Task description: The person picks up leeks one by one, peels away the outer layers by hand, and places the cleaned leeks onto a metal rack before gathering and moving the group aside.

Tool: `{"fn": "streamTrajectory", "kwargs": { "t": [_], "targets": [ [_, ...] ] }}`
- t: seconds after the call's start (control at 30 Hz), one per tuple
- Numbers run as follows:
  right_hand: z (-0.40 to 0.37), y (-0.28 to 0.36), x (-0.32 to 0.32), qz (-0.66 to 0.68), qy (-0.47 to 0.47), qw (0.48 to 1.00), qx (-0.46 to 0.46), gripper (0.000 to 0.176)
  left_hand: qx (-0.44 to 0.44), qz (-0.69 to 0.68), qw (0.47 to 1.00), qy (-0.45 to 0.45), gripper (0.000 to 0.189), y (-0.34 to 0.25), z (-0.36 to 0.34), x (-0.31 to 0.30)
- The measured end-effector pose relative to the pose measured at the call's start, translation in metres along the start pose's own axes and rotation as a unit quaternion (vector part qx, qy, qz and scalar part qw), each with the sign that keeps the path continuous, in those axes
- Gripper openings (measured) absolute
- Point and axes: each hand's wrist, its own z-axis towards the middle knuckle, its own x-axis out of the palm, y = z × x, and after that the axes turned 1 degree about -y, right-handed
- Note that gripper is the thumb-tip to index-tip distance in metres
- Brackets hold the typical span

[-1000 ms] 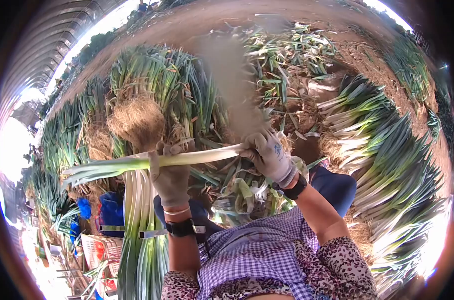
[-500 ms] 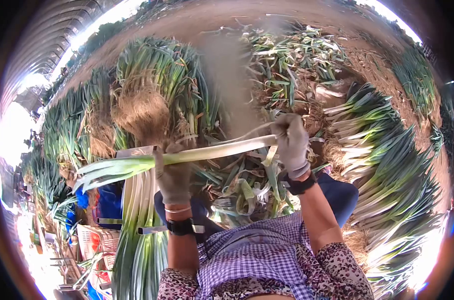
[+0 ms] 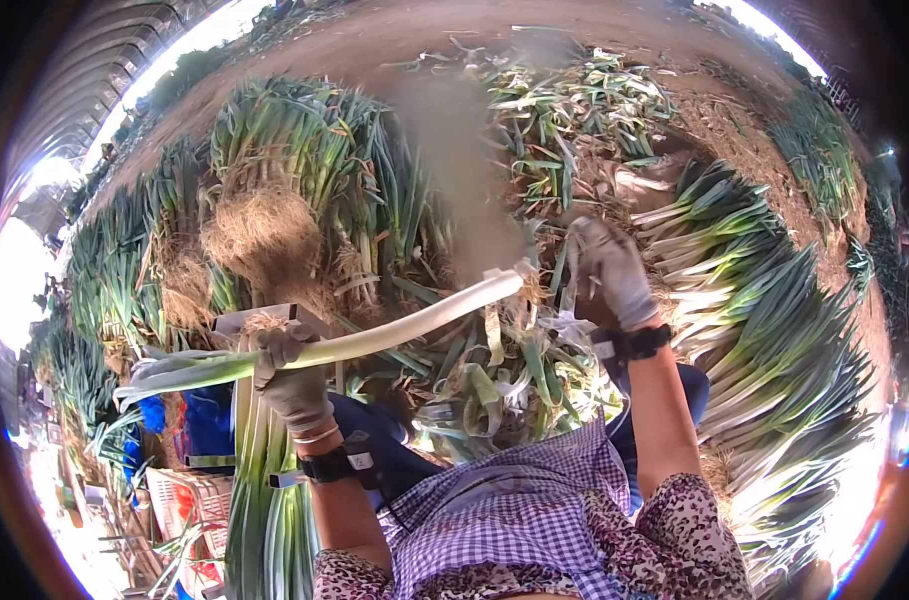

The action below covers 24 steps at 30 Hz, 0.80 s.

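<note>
My gloved left hand (image 3: pixel 293 375) is closed around a leek (image 3: pixel 405 335) near the start of its green leaves. The leek lies nearly level, its white root end raised to the right and its leaf tips pointing left. Away from that white end, my gloved right hand (image 3: pixel 617 272) has curled fingers. A thin pale peeled leaf (image 3: pixel 572 268) hangs at those fingers, partly blurred. Below my left hand, several trimmed leeks (image 3: pixel 260 490) lie side by side, leaves toward me.
Bundled leeks with roots (image 3: pixel 265 230) stand at the back left. A long row of leeks (image 3: pixel 765 350) lies on the right. Peeled leaves (image 3: pixel 495 390) litter the ground ahead, with another scrap heap (image 3: pixel 585 110) farther off. A plastic crate (image 3: pixel 210 500) stands at lower left.
My right hand has left the leek's white end and moved right, with a pale strip beside its fingers. My left hand has shifted left and slightly down with the leek.
</note>
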Motion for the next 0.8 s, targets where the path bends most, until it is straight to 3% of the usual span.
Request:
{"fn": "streamTrajectory", "kwargs": {
  "t": [0.07,0.17,0.27,0.37,0.4,0.5,0.57,0.63,0.67,0.8],
  "targets": [
    [-0.006,-0.005,0.027,0.009,0.106,0.994,-0.021,0.029,0.010,0.009,0.999,0.044,0.016,-0.007,0.016,-0.027],
    [0.005,-0.024,0.053,-0.106,0.180,0.970,-0.125,0.030,0.011,0.010,0.993,0.117,0.019,0.002,0.018,-0.023],
    [0.023,-0.050,0.067,-0.316,0.241,0.915,-0.065,0.027,0.010,0.034,0.986,0.165,0.021,0.014,0.010,0.002],
    [0.031,-0.077,0.065,-0.556,0.197,0.754,-0.287,0.028,0.005,0.062,0.982,0.177,0.021,0.008,0.011,0.005],
    [0.032,-0.073,0.062,-0.600,0.137,0.772,-0.160,0.025,0.002,0.070,0.982,0.177,0.021,0.004,0.010,0.003],
    [0.042,-0.081,0.035,-0.379,0.058,0.920,0.087,0.045,0.020,0.108,0.985,0.132,0.020,0.007,0.013,0.011],
    [0.030,-0.078,0.018,-0.107,0.158,0.971,0.141,0.069,0.015,0.109,0.985,0.135,0.020,-0.003,0.022,0.006],
    [0.022,-0.080,0.015,0.038,0.236,0.963,0.123,0.088,0.005,0.092,0.988,0.123,0.019,-0.014,0.033,-0.003],
    [0.022,-0.084,0.017,0.042,0.269,0.959,0.082,0.095,-0.004,0.074,0.991,0.110,0.019,-0.018,0.039,-0.010],
    [0.017,-0.091,0.059,0.063,0.321,0.941,0.084,0.096,-0.010,0.038,0.996,0.085,0.016,-0.012,0.052,-0.030]
  ]
}}
